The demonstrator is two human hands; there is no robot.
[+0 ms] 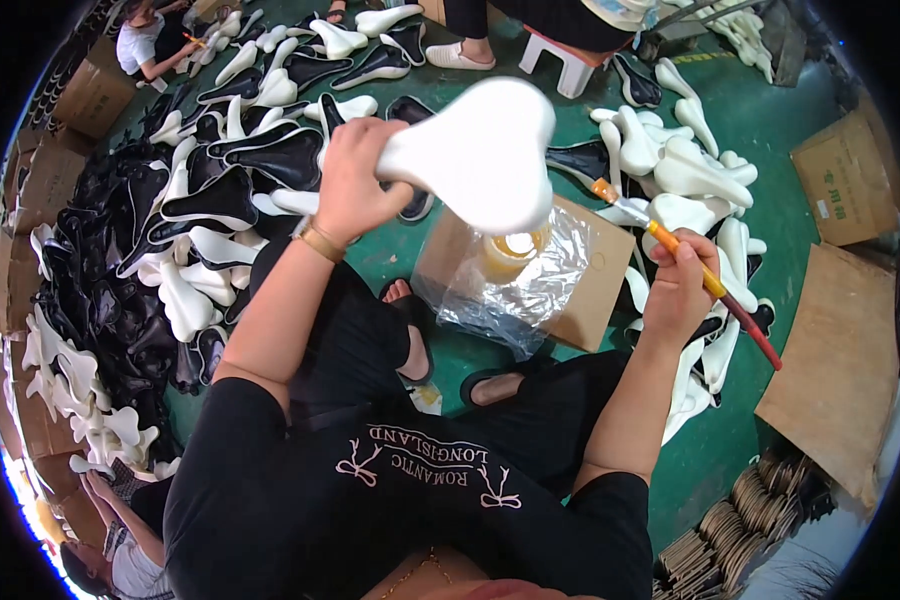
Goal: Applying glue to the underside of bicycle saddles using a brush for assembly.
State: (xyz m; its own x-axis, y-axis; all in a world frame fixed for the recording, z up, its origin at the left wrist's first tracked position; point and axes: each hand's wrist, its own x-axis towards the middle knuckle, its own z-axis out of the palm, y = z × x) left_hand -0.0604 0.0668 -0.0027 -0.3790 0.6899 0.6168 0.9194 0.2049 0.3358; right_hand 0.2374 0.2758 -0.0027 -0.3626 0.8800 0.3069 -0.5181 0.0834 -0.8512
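Observation:
My left hand (360, 180) grips the narrow nose of a white saddle-shaped foam pad (485, 150), its wide end pointing right. In my right hand (680, 285) is a paintbrush (715, 285) with a yellow and red handle, its bristles up and to the left, apart from the pad. Below the pad, a jar of yellowish liquid (513, 250) stands on clear plastic film (560, 262) over a cardboard box (600, 290). The pad hides part of the jar's far side.
Black saddle shells (100, 270) and white pads (185, 300) heap at the left; more white pads (685, 170) lie at the right. A white stool (560, 62) stands at the back. Cardboard boxes (845, 180) line the right. Other people (150, 45) sit nearby.

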